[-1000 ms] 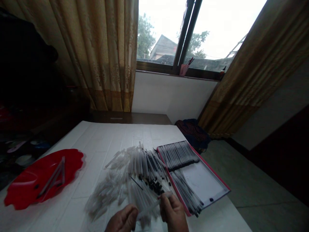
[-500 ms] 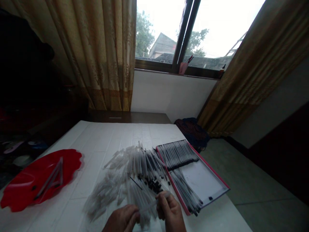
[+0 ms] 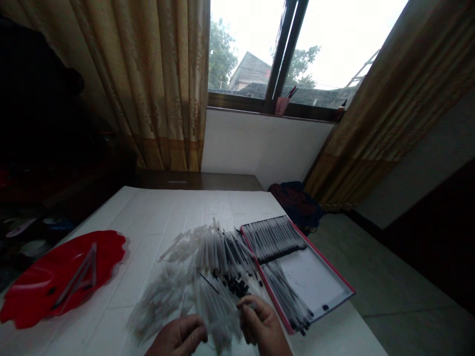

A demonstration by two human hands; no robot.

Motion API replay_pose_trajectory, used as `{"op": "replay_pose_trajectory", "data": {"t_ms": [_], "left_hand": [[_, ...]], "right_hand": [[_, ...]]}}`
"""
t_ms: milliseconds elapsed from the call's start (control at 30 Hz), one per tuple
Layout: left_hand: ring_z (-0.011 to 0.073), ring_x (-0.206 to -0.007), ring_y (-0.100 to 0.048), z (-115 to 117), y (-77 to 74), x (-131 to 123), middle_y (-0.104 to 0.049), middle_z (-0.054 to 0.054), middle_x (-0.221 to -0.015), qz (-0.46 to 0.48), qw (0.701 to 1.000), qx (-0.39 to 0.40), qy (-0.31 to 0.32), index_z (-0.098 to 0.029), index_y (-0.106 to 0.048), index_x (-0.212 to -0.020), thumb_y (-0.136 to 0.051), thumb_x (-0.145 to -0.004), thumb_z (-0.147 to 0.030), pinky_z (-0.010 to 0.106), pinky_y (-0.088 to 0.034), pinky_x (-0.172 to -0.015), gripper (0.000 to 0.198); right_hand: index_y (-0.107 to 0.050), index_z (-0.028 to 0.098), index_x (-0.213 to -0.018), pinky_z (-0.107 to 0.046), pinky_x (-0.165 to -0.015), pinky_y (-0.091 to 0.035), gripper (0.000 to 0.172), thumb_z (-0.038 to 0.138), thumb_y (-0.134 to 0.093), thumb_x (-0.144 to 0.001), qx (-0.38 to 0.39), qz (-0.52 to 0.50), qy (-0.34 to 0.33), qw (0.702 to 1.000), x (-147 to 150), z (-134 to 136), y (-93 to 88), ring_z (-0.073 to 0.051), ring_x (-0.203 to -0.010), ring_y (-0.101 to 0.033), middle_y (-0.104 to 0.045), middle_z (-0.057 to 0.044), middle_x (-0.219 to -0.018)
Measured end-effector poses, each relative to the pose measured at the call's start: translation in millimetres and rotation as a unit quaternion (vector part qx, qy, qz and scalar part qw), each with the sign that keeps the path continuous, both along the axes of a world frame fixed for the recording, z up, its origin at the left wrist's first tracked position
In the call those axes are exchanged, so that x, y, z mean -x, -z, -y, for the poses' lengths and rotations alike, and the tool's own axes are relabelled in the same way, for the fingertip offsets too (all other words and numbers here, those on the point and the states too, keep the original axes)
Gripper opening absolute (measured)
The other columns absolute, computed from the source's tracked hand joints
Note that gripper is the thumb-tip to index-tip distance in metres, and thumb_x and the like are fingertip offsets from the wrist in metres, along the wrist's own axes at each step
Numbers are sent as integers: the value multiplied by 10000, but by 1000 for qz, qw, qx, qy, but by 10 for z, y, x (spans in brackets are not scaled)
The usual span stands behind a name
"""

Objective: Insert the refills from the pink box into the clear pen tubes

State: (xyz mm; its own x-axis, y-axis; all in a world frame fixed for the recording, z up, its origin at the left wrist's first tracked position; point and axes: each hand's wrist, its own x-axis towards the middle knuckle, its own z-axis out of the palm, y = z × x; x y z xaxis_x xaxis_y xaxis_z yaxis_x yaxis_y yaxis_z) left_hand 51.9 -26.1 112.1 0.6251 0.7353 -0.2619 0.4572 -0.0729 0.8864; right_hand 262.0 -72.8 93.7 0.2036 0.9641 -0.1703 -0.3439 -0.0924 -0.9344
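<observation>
A translucent plastic tube (image 3: 226, 319), like a pen barrel, stretches between my two hands just above the table's near edge. My right hand (image 3: 262, 322) is closed, thumb and fingers pinching the tube's right end. At its left end, my left hand (image 3: 180, 337) is also closed, with fingertips around the tip; the exact contact is blurred. Beneath and beyond lies a pile of similar clear tubes (image 3: 163, 291), with several black caps (image 3: 237, 286) beside it. Dark-cored tubes (image 3: 232, 249) fan out behind the caps.
At right, a pink-edged box (image 3: 311, 279) holds rows of black-ended pens (image 3: 274, 239) and a looser bundle (image 3: 285, 296). A red scalloped tray (image 3: 33, 277) with a few tubes lies at left on the white table (image 3: 148, 207). Curtains and a window stand behind.
My left hand has drawn slightly left and down, widening the gap between my hands. My right hand has turned a little, its fingers still pinched on the tube.
</observation>
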Motion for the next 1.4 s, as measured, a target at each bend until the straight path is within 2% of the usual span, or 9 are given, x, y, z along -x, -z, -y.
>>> {"op": "replay_pose_trajectory", "data": {"t_ms": [133, 300, 367, 433, 567, 833, 1067, 1267, 1400], "left_hand": [[131, -703, -613, -128, 40, 80, -656, -13, -747, -30, 979, -196, -43, -238, -646, -804, -436, -885, -553, 204, -476, -654, 387], [154, -875, -675, -334, 120, 142, -712, 9, -978, -16, 933, -332, -138, -280, -650, -1025, -437, -924, -443, 244, -535, -782, 286], [168, -929, -663, -423, 115, 97, -702, 24, -1010, -53, 910, -389, -133, -283, -654, -1050, -433, -931, -363, 282, -528, -827, 264], [178, -954, -643, -505, 89, 0, -688, 36, -1034, -133, 888, -432, -82, -289, -659, -1073, -446, -913, -239, 307, -513, -836, 271], [181, -929, -617, -656, 21, -239, -672, 14, -985, -261, 855, -449, 10, -302, -680, -1022, -460, -840, -72, 303, -475, -809, 366], [171, -873, -612, -861, -114, -361, -660, -5, -886, -281, 839, -457, 89, -257, -679, -837, -469, -851, -56, 284, -436, -795, 291], [162, -901, -600, -921, -251, -123, -642, 2, -959, -325, 827, -458, 27, -262, -650, -926, -456, -862, -81, 264, -436, -773, 273], [179, -901, -611, -1028, -211, 179, -645, 30, -973, -361, 814, -453, -33, -240, -636, -952, -425, -877, -72, 279, -451, -747, 280], [199, -911, -628, -1036, -158, 270, -660, 44, -968, -369, 810, -451, -61, -216, -633, -1000, -420, -900, -105, 301, -469, -762, 261]], "right_hand": [[-661, 159, -725, -163, -347, -233, 427, 572, -739, -644, 26, 57, -6, 998, -164, -57, -5, -45, -333, -398, -580, 36, -490], [-687, 161, -721, -195, -386, -332, 316, 472, -721, -680, 24, 149, 30, 988, -321, -77, -143, -97, -415, -510, -646, -3, -547], [-678, 162, -730, -194, -385, -332, 311, 461, -730, -660, 38, 157, 70, 984, -394, -77, -187, -105, -434, -522, -666, -13, -569], [-652, 167, -720, -185, -371, -310, 313, 448, -754, -625, 63, 156, 97, 981, -447, -71, -202, -104, -426, -511, -662, -8, -551], [-591, 186, -692, -177, -355, -299, 332, 458, -764, -612, 68, 146, 121, 980, -417, -26, -146, -100, -395, -496, -649, 7, -523], [-587, 191, -645, -221, -423, -434, 342, 487, -758, -648, 21, 155, 147, 977, -258, 58, -11, -118, -420, -528, -664, 0, -544], [-595, 192, -670, -217, -397, -395, 361, 523, -739, -658, 36, 143, 170, 974, -284, 60, 76, -111, -395, -517, -681, -11, -575], [-580, 186, -664, -219, -417, -417, 395, 554, -724, -665, 18, 150, 140, 978, -162, 78, 183, -116, -409, -521, -671, -15, -562], [-568, 211, -667, -221, -420, -388, 353, 541, -688, -709, 7, 265, 118, 957, -82, 122, 283, -134, -417, -521, -616, 12, -528]]}}
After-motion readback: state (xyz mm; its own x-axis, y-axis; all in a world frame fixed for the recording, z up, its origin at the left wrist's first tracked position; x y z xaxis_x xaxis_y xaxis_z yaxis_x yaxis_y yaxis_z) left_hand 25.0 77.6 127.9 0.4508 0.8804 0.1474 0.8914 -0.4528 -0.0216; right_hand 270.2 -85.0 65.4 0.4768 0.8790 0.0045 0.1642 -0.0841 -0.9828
